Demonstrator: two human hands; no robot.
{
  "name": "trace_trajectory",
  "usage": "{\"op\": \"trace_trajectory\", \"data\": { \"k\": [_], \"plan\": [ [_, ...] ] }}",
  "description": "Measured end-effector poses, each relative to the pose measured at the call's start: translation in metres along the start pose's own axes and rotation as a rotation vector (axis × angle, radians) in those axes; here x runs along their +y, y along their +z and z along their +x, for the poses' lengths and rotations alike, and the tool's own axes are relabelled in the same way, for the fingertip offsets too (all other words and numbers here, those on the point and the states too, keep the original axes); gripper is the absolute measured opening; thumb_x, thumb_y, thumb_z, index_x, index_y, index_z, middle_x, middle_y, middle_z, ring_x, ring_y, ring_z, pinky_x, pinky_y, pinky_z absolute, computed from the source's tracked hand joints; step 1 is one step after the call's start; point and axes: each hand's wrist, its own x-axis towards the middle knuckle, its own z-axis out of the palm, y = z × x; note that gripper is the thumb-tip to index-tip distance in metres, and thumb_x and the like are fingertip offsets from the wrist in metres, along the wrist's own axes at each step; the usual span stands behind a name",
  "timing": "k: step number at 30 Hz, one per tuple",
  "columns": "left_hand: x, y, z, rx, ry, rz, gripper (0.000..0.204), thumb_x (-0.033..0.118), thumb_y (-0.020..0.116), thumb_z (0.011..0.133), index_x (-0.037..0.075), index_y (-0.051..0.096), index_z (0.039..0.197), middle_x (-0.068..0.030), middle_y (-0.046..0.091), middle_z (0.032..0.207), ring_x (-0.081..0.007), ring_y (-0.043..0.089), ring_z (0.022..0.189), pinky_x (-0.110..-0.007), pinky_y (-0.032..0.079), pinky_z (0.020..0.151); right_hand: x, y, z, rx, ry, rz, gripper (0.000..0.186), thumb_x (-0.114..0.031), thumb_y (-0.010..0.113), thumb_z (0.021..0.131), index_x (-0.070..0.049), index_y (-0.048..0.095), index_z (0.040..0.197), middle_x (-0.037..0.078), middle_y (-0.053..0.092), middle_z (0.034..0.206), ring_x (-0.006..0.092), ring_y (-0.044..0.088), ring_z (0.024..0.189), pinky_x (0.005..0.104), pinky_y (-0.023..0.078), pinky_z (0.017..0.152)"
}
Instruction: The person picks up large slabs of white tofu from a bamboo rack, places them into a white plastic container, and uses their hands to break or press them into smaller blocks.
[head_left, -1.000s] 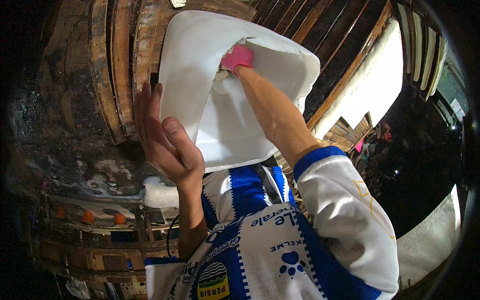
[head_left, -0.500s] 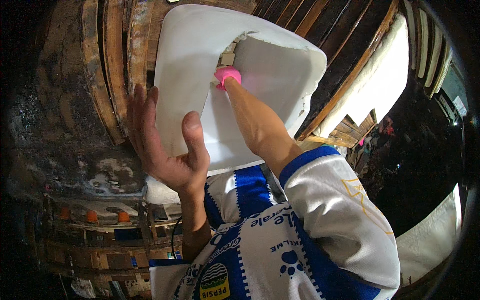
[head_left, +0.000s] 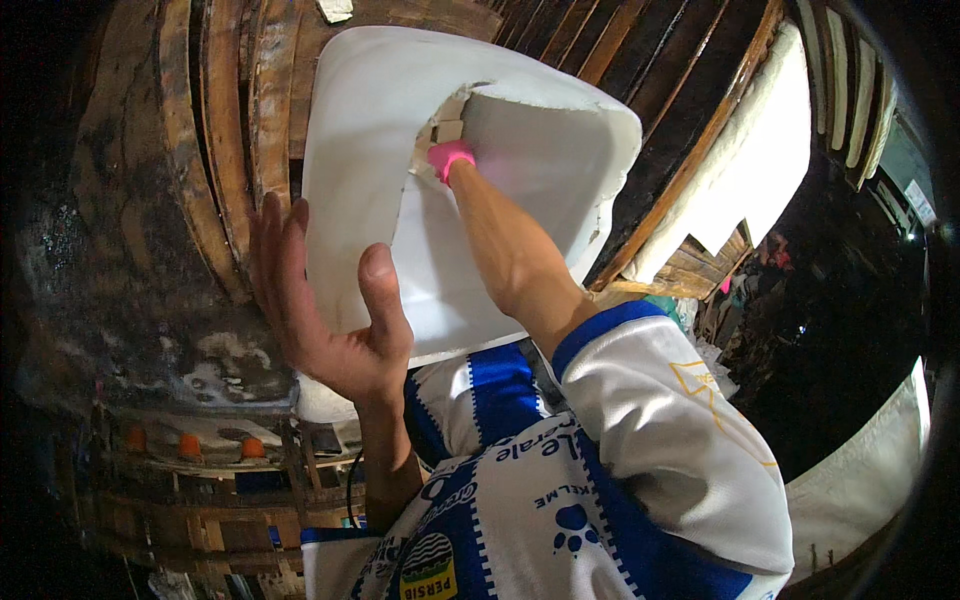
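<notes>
A large white plastic tub (head_left: 350, 110) with a wide, ragged-edged opening lies in front of me. My right hand (head_left: 450, 160), in a pink glove, reaches through this opening beside several cream-coloured blocks (head_left: 449, 130) at the far left part of the inside. Its fingers point away from me and are mostly hidden, so their grip cannot be made out. At the tub's near left side, my bare left hand (head_left: 335, 310) is held up with the thumb well apart from the fingers and nothing in it. Whether its palm touches the tub wall does not show.
Dark wooden slats (head_left: 680, 60) run behind the tub, and curved planks (head_left: 225, 130) stand to its left. A thick white slab (head_left: 745, 170) leans at the right. Orange objects (head_left: 190, 445) sit on a slatted wooden rack at the lower left. A small white piece (head_left: 335, 10) lies at the top.
The tub and both hands sit slightly lower in the picture as the view shifts. The gloved right hand stays inside the tub beside the blocks. The left hand keeps its spread pose.
</notes>
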Motion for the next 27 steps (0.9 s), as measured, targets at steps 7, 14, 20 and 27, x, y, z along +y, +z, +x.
{"op": "trace_trajectory", "data": {
  "k": [7, 14, 20, 27],
  "plan": [
    [-0.002, -0.002, -0.002, 0.025, -0.033, -0.001, 0.049, 0.025, 0.066, 0.084, -0.003, 0.057, 0.124, -0.022, 0.056, 0.129, -0.0389, 0.051, 0.123, -0.052, 0.039, 0.103, -0.034, -0.023, -0.048, 0.437, 0.178, -0.053, 0.015, -0.019, 0.064, 0.083, -0.01, 0.075, 0.086, 0.012, 0.072, 0.089, 0.0265, 0.072, 0.084, 0.037, 0.057, 0.066],
    [0.005, 0.003, -0.003, 0.026, -0.073, -0.077, 0.047, 0.023, 0.067, 0.084, -0.003, 0.057, 0.122, -0.0215, 0.056, 0.128, -0.0385, 0.051, 0.123, -0.052, 0.039, 0.103, -0.003, -0.027, -0.028, 0.126, -0.199, -0.382, 0.021, -0.027, 0.063, 0.083, -0.011, 0.075, 0.091, 0.014, 0.071, 0.102, 0.0261, 0.07, 0.096, 0.039, 0.057, 0.071],
    [-0.001, -0.004, -0.006, 0.048, -0.068, -0.059, 0.046, 0.021, 0.07, 0.083, -0.002, 0.059, 0.121, -0.021, 0.056, 0.129, -0.0376, 0.05, 0.124, -0.05, 0.04, 0.103, -0.03, -0.057, -0.048, 0.376, 0.051, 0.065, 0.023, -0.024, 0.063, 0.08, -0.008, 0.071, 0.095, 0.019, 0.068, 0.104, 0.0333, 0.067, 0.098, 0.0425, 0.055, 0.079],
    [0.001, 0.001, 0.0, 0.039, -0.027, -0.037, 0.046, 0.021, 0.07, 0.083, -0.001, 0.059, 0.122, -0.021, 0.055, 0.13, -0.0378, 0.049, 0.126, -0.049, 0.039, 0.103, -0.026, -0.042, -0.014, 0.485, 0.043, 0.275, 0.026, -0.018, 0.063, 0.078, -0.004, 0.064, 0.1, 0.021, 0.066, 0.102, 0.0369, 0.064, 0.1, 0.0425, 0.052, 0.083]
  ]
}}
